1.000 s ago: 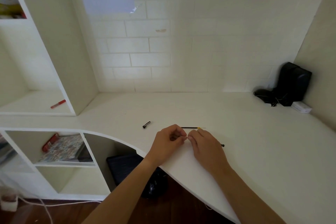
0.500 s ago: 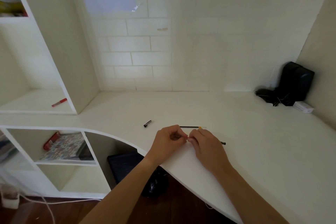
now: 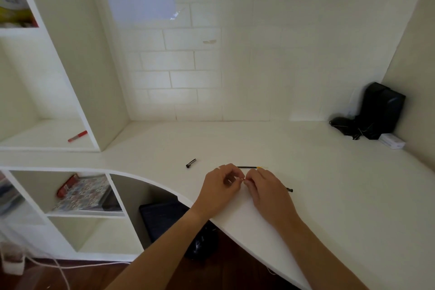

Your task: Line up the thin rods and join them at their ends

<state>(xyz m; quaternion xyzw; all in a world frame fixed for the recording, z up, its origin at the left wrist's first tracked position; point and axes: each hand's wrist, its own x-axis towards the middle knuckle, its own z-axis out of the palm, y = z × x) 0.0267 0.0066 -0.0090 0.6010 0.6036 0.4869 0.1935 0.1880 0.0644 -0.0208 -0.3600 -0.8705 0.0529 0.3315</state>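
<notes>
My left hand and my right hand meet fingertip to fingertip low over the white desk. Between them they pinch a tiny pale part, too small to identify. Just behind the hands lies a thin black refill with a yellow tip. A black pen piece pokes out from under my right hand. A short black cap lies on the desk to the left of my left hand.
A black speaker with cables and a small white box sit in the back right corner. A red marker lies on the left shelf. Cubbies below hold a patterned box. The desk's front edge curves.
The hands stay together at the same spot; the fingers shift slightly around the small part. The view has tilted a little.
</notes>
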